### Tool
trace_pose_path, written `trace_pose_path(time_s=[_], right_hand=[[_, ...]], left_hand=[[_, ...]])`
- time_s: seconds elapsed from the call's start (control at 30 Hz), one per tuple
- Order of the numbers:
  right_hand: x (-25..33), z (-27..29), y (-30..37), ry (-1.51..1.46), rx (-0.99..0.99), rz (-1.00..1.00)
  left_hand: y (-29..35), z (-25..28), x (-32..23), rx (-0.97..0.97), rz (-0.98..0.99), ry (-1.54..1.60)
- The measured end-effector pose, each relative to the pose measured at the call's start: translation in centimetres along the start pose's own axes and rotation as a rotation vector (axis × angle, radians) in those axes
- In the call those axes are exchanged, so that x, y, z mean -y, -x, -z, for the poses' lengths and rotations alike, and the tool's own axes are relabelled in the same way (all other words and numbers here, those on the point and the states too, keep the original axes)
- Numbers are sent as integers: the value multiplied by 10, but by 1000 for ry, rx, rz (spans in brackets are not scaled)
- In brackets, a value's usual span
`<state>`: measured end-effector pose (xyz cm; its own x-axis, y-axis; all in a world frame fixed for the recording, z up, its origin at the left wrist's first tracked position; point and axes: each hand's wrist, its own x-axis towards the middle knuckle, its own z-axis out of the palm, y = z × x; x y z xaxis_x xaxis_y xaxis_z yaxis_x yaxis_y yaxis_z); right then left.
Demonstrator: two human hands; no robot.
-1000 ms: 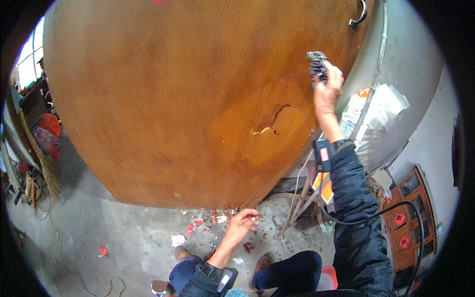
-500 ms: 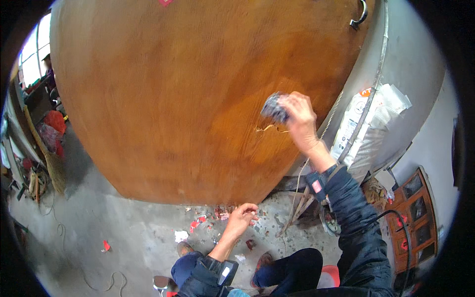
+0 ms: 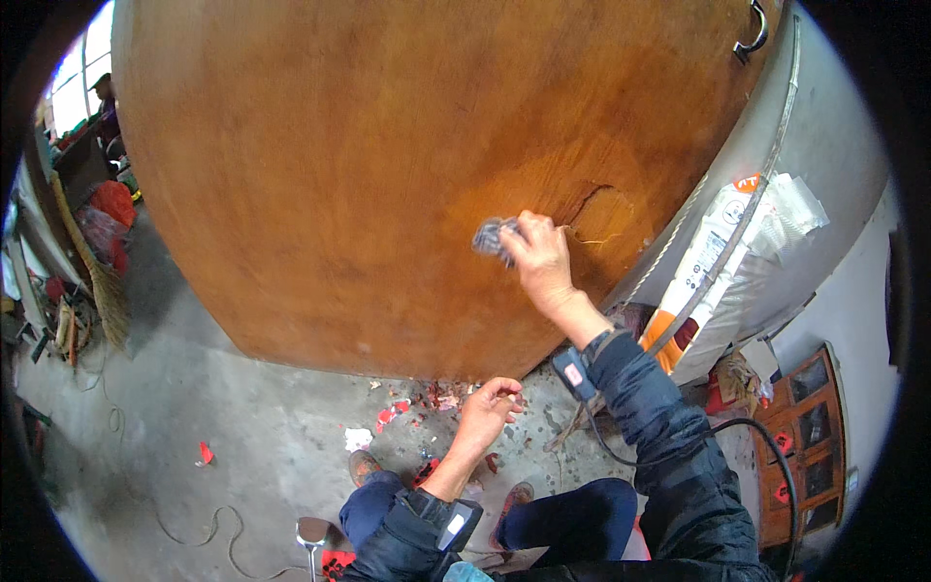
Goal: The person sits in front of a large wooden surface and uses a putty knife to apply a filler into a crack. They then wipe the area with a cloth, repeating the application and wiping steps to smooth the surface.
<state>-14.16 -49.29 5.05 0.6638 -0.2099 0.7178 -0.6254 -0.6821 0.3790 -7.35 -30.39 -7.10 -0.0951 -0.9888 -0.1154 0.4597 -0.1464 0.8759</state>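
Note:
In front of me a large brown wooden door (image 3: pixel 369 194) fills most of the view, with a cracked, peeling patch (image 3: pixel 603 213) at its right side. My right hand (image 3: pixel 545 260) is closed on a crumpled grey wad (image 3: pixel 497 240), pressed to the wood left of that patch. The wad looks like a cloth or scouring wool; I cannot tell which. My left hand (image 3: pixel 488 415) hangs near the door's lower edge, its fingers loosely curled and apart, with nothing visible in them.
Red and white paper scraps (image 3: pixel 393 415) litter the concrete floor below the door. On the right are a metal handle (image 3: pixel 752 34), a white and orange sack (image 3: pixel 713 262) behind a pole, and a wooden cabinet (image 3: pixel 805 436). A broom (image 3: pixel 102 281) leans left; a person (image 3: pixel 103 102) is behind.
My right hand has moved the wad left and slightly down across the door, uncovering the cracked patch. My left hand has shifted slightly right and up. The view has shifted a little.

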Motion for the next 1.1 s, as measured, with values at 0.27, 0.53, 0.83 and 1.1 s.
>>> trace_pose_path(time_s=[0.27, 0.53, 0.83, 1.1], right_hand=[[2, 30, -9, -191, 22, -55], [-43, 54, -124, 9, -460, -54], [32, -38, 11, -70, -103, 82], [33, -9, 79, -348, 190, -128]], left_hand=[[2, 5, -6, -170, -79, 76], [1, 0, -4, -235, -138, 141], [2, 7, -11, -431, -225, 264], [-1, 16, -15, -467, -267, 375]])
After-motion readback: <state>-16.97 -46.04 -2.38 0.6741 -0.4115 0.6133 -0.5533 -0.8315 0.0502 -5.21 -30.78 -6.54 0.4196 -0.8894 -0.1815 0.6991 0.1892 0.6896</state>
